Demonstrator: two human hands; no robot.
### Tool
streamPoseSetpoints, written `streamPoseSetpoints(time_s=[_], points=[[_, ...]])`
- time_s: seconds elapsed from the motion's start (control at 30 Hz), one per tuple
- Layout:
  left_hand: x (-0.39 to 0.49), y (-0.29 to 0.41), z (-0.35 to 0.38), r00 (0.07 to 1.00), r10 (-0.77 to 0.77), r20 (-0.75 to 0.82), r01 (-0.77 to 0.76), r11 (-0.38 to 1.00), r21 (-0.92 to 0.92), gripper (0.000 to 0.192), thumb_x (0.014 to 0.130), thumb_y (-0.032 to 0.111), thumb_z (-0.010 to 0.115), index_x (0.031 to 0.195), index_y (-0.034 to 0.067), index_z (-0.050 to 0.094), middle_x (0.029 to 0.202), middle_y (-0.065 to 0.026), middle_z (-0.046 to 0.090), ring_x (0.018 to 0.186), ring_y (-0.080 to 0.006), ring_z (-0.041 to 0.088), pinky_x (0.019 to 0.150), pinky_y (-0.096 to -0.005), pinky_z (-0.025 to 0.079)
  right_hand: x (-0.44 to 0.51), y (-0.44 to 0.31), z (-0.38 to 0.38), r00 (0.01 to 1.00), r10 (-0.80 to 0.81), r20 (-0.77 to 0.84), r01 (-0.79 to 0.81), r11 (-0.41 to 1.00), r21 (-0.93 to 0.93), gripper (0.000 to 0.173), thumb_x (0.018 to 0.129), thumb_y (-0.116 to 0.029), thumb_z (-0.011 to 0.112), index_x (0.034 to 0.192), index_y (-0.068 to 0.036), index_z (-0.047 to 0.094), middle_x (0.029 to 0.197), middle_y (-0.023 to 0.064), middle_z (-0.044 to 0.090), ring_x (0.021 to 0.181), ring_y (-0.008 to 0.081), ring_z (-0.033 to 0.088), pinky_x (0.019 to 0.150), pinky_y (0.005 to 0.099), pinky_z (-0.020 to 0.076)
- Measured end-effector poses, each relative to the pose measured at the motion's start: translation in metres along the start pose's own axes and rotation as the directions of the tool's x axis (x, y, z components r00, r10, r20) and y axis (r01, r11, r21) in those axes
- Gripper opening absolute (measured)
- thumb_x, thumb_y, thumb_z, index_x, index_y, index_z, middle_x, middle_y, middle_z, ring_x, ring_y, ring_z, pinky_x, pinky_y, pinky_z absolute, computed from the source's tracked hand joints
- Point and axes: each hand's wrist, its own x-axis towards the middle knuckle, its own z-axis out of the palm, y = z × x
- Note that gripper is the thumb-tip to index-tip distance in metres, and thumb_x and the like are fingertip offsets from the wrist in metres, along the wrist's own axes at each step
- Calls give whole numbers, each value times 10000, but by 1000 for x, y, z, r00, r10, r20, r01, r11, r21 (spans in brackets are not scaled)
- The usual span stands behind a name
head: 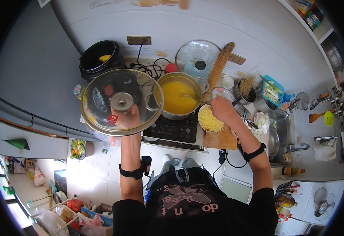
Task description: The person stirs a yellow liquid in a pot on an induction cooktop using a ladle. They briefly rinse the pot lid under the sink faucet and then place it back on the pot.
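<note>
My left hand [126,116] holds up a glass pot lid [101,103] with a metal rim, left of the pot; the hand shows through the glass below the round knob. A two-handled metal pot [176,116] on the black cooktop [172,129] contains yellow liquid [176,91]. My right hand [221,109] grips a metal utensil, probably a spoon or ladle, whose far end dips into the liquid. Beneath and beside that hand, a bowl of pale yellow shreds [209,119] stands by a wooden board [220,140].
A black cooker [85,69] stands at the back left, near tangled cables. Behind the pot, another glass lid [189,48] and a straw whisk [221,63] lean up. Farther right are a small saucepan [252,96], a blue basket of cut greens [273,90] and the sink [284,126].
</note>
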Motion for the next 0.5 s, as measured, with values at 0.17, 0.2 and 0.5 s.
streamPoseSetpoints(time_s=[0.17,0.2,0.5], points=[[-8,-2,4,1000,-8,31,7,999,34,117,939,253,540,977,169,612,766,14,531,586,-106,383,465,-235,286,17,6,-10,981,-121,152,60,932,358,205,830,-163,678,778,35,677,757,210,656,645,352,658,562,442,521],[-11,-2,3,998,-9,60,7,999,39,126,941,256,538,979,161,612,768,11,534,588,-109,388,464,-235,289,23,7,-7,961,-115,252,-11,895,447,232,851,-174,679,774,45,676,728,196,647,577,326,638,517,424,504],[-6,7,-9,997,-10,76,9,1000,14,174,932,259,522,943,106,604,784,-31,557,599,-129,411,463,-244,300,16,0,23,905,123,407,-425,290,858,264,950,-187,635,862,61,650,617,66,550,393,156,492,358,316,379]])
